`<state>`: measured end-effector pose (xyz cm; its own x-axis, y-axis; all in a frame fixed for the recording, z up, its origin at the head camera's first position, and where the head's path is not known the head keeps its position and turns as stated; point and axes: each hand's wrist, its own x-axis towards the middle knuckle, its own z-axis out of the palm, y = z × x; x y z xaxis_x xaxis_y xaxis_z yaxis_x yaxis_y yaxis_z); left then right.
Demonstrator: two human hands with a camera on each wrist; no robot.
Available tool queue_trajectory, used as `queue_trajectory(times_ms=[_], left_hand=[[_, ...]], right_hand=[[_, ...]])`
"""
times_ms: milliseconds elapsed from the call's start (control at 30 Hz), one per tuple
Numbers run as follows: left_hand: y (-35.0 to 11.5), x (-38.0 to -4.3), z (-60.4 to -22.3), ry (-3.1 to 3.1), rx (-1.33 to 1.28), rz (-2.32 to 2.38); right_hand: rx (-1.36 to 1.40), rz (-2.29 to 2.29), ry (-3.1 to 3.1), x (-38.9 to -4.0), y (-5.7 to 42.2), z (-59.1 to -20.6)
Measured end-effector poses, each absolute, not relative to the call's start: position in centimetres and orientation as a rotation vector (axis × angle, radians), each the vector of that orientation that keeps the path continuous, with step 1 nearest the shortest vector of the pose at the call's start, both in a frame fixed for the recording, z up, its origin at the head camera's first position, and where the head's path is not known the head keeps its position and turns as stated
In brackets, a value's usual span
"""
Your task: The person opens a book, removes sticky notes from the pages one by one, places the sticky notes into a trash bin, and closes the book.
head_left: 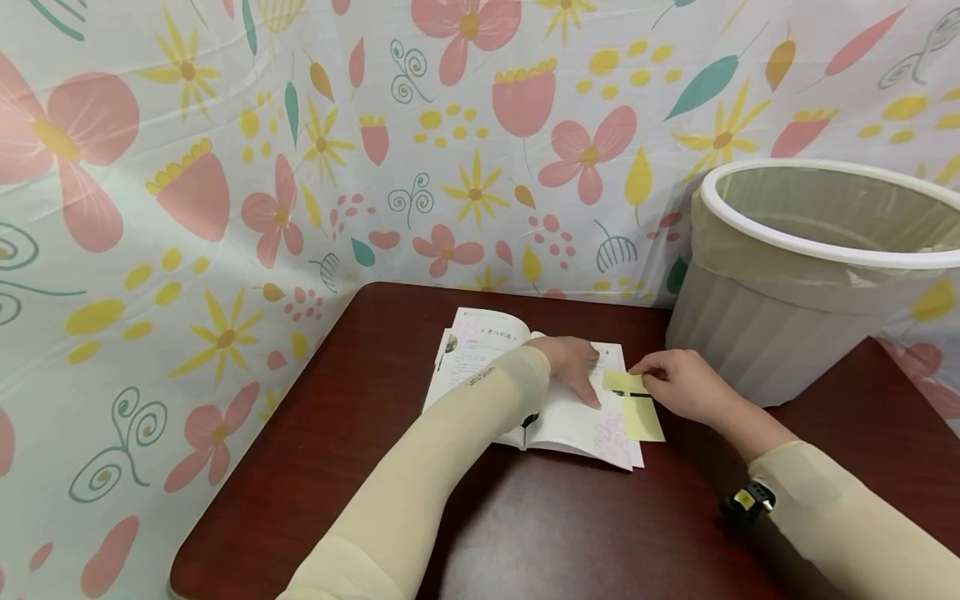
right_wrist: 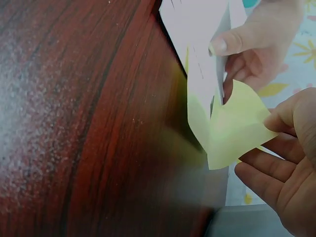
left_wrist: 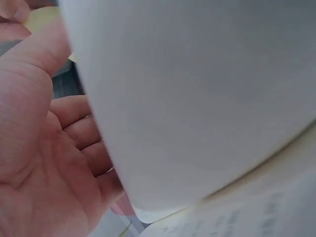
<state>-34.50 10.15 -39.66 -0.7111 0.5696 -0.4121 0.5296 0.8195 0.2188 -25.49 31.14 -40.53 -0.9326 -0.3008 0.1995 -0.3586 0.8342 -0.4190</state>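
An open book (head_left: 480, 350) with printed pages lies on the dark red-brown table. My left hand (head_left: 573, 364) reaches across its right page; in the right wrist view, that hand's thumb (right_wrist: 228, 43) and curled fingers hold the page edge between them. A white page (left_wrist: 187, 98) fills most of the left wrist view beside my left palm (left_wrist: 54, 173). At the book's right edge, my right hand (head_left: 684, 383) pinches a yellow sticky note (right_wrist: 239, 128) between thumb and finger, and the note is bent. A second yellow sticky note (head_left: 642, 419) sticks out from the book just below.
A grey ribbed waste bin (head_left: 738, 333) with a white rim and a liner stands behind my right hand. A floral curtain (head_left: 450, 167) hangs behind and to the left of the table (head_left: 322, 467). A black wrist strap (head_left: 746, 502) sits on my right forearm.
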Motion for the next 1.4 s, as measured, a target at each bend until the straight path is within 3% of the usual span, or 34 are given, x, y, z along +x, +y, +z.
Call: queue_trajectory(times_ms=[367, 633, 1033, 1400], left_hand=[[10.4, -34.6, -39.0, 2.581, 0.748, 0.153], [10.4, -34.4, -38.8, 2.613, 0.791, 0.237], [11.1, -35.5, -38.7, 2.664, 0.776, 0.176], [11.2, -36.2, -38.9, 2.655, 0.803, 0.295]], right_hand=[[0.496, 0.711, -2.845, -24.6, 31.3, -39.3], [0.578, 0.67, -2.763, -23.4, 31.2, -35.4], [0.916, 0.536, -2.479, -21.5, 29.4, -25.6], [0.56, 0.813, -2.465, -23.0, 31.3, -14.0]])
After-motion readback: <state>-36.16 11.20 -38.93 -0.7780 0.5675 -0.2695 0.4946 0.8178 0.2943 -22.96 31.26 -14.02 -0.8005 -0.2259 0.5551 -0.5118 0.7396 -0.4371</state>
